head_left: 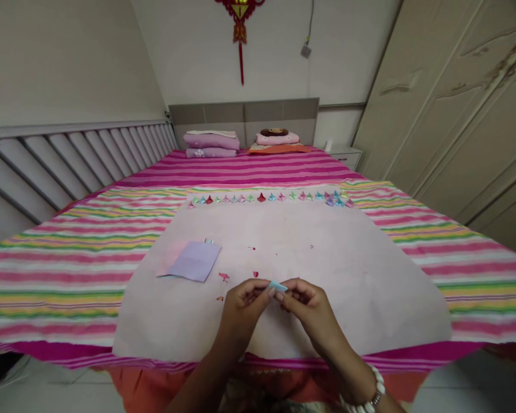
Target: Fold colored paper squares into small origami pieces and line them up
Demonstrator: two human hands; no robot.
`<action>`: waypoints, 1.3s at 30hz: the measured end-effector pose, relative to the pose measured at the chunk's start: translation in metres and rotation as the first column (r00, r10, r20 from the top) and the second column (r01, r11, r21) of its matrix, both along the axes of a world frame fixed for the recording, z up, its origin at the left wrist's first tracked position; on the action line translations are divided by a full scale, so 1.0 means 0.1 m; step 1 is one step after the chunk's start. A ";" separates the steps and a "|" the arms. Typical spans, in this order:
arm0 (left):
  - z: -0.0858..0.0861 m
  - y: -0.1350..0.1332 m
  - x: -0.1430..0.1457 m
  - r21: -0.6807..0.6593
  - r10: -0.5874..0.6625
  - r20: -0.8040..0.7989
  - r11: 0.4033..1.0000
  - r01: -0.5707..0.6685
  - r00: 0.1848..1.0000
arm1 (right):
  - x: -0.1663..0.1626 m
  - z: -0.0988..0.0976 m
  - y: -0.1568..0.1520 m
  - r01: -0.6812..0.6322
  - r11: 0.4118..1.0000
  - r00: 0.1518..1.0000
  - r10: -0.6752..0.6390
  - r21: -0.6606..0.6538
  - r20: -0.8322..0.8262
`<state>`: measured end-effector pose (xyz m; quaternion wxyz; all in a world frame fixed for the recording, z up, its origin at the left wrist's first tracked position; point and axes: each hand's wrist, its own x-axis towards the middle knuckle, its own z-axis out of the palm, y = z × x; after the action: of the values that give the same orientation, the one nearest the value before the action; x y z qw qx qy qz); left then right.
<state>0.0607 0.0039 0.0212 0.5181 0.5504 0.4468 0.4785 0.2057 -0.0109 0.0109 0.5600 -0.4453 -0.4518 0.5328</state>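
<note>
Between both hands is a small folded piece of light blue paper (278,285). My left hand (246,298) pinches its left end with thumb and fingers. On its other end, my right hand (305,296) is closed in the same way. The hands are held just above a large pale sheet (348,287), near its front edge. To the left lies a stack of square paper (194,261) with a lilac sheet on top. Small red scraps (224,277) are scattered just beyond my left hand.
Several small folded paper pieces (261,197) in mixed colours stand in a row along the sheet's far edge, bunched at the right end. A striped bedcover (81,252) lies beneath. Folded bedding (211,143) sits by the headboard; a metal rail (112,140) runs along the left.
</note>
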 end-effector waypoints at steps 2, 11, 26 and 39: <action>0.02 0.02 0.00 0.002 0.019 -0.027 1.000 -0.019 0.999 | -0.01 0.02 0.00 0.001 1.000 1.000 -0.001 0.001 0.020; 0.09 0.00 0.04 -0.015 -0.043 0.039 0.999 0.044 0.998 | -0.04 0.01 0.00 -0.045 0.999 0.998 0.046 -0.030 0.048; 0.00 0.02 0.08 -0.115 0.059 0.094 0.992 -0.048 0.994 | -0.12 -0.10 -0.03 -0.148 0.989 0.984 0.149 -0.012 0.093; 0.01 0.01 -0.09 0.082 -0.049 -0.040 0.995 0.052 0.998 | -0.05 -0.04 -0.02 -0.073 0.996 0.997 0.073 -0.057 -0.005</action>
<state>0.0519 0.0048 0.0219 0.4983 0.5915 0.4223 0.4727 0.2004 -0.0127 0.0066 0.5281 -0.4434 -0.4515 0.5662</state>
